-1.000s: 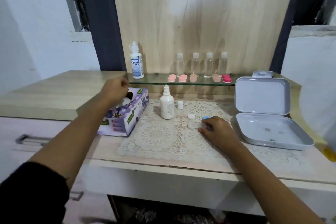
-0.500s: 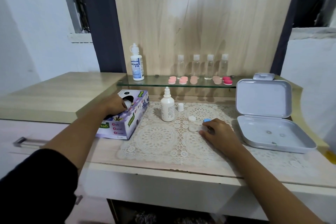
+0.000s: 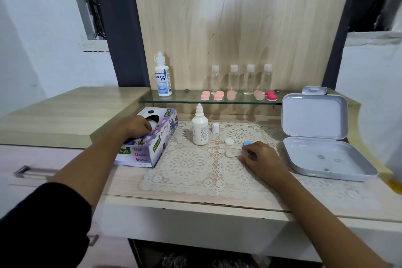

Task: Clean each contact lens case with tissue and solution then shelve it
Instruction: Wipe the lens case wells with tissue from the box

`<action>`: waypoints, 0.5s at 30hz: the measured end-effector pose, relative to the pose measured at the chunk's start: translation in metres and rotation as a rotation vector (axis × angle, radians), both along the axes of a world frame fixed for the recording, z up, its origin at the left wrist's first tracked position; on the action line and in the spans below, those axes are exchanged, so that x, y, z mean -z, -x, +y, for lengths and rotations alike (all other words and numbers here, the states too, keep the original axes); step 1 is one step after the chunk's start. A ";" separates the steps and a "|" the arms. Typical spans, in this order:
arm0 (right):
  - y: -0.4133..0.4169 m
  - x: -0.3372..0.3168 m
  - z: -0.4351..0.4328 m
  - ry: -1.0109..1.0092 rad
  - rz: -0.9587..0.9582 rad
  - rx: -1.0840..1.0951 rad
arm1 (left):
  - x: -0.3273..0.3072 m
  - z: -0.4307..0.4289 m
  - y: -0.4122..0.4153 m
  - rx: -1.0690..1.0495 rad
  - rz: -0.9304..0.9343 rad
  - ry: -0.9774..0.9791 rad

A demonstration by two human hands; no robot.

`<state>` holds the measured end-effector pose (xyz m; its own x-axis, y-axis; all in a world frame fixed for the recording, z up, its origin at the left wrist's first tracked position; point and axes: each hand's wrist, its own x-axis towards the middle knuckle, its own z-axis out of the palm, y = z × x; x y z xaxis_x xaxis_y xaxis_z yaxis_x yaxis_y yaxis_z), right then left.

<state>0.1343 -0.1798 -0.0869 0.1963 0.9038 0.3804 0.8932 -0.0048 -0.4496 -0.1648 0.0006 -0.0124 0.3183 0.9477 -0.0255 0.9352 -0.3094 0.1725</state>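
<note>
Here the left hand (image 3: pixel 139 126) pinched white tissue at the purple cardboard tissue box (image 3: pixel 150 143), left of centre; right hand (image 3: pixel 258 156) pressed the pale two-well lens case (image 3: pixel 231 153) flat, long axis left-right, mid-frame.

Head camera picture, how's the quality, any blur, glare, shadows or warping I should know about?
Head view: wide-angle warping bows the frame edges, the wall panel leans; light is soft and dim, with faint shadows under the glass shelf and beside the white bottle; pale glare lies on the open case's lid; the left hand at the tissue box looks slightly smeared; small print is unreadable.
</note>
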 end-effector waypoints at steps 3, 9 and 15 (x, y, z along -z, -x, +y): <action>0.000 -0.001 -0.001 0.000 0.010 -0.001 | 0.001 0.004 0.002 0.002 0.021 0.015; 0.000 0.000 -0.001 0.003 0.001 0.000 | -0.003 0.004 -0.001 0.051 0.047 0.075; 0.001 0.000 -0.001 -0.017 0.014 0.001 | 0.001 0.004 0.001 0.021 -0.003 -0.008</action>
